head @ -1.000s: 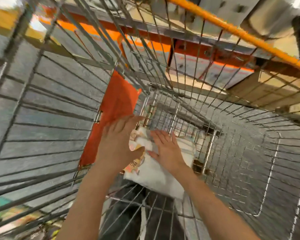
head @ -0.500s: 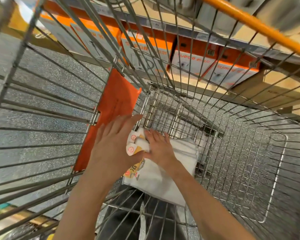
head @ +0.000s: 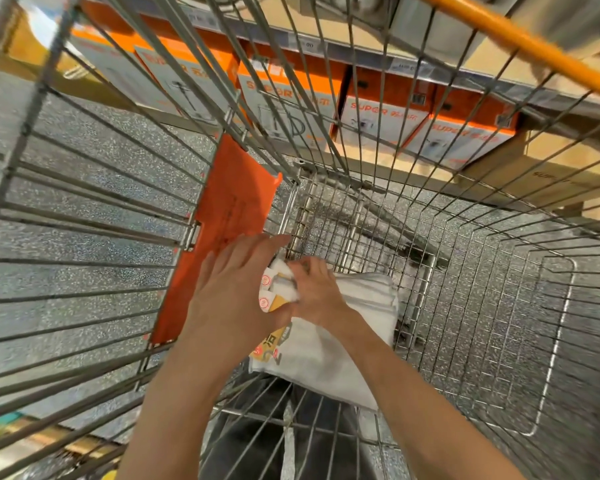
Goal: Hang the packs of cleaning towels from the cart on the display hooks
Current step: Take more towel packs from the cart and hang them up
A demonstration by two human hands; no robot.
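The towel packs [head: 329, 344] are white with yellow-and-black labels and red-ringed round stickers. The wire cart [head: 465, 271] is silver-grey, its handle [head: 520, 39] orange-yellow, its flap [head: 229, 220] orange. The shelf boxes [head: 378, 112] are orange and white; the floor [head: 84, 188] is speckled grey.

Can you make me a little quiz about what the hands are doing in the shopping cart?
1. True or false: both hands are on the white towel packs inside the wire cart.
2. Which colour is the flat panel on the cart wall beside the left hand? A) blue B) orange C) green
3. Fill in: the right hand curls its fingers over the top end of the ____.

Key: 1 true. 2 B. 3 towel packs.
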